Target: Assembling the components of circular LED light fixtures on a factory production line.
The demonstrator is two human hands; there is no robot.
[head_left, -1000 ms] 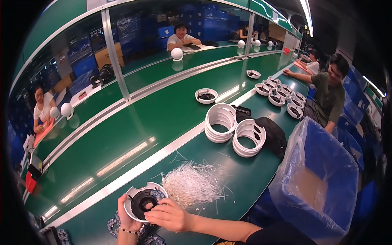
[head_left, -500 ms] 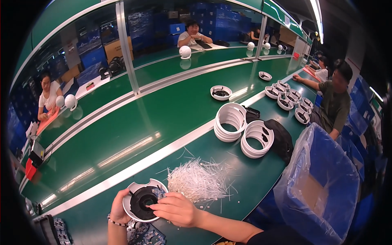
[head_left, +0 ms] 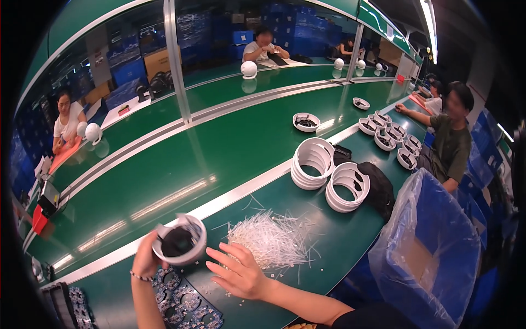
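Note:
My left hand holds a round white housing with a dark inside, lifted and tilted above the green bench. My right hand is off the housing, fingers spread, resting at the near edge of a heap of thin white plastic ties. Dark circuit boards lie on the bench under both hands.
Two stacks of white rings and a black pouch stand further right. A blue bin lined with clear plastic is at my right. More white housings lie before a seated person. A green conveyor belt runs behind.
My right hand has come off the white housing and moved right to the heap of ties. My left hand has raised and tilted the housing.

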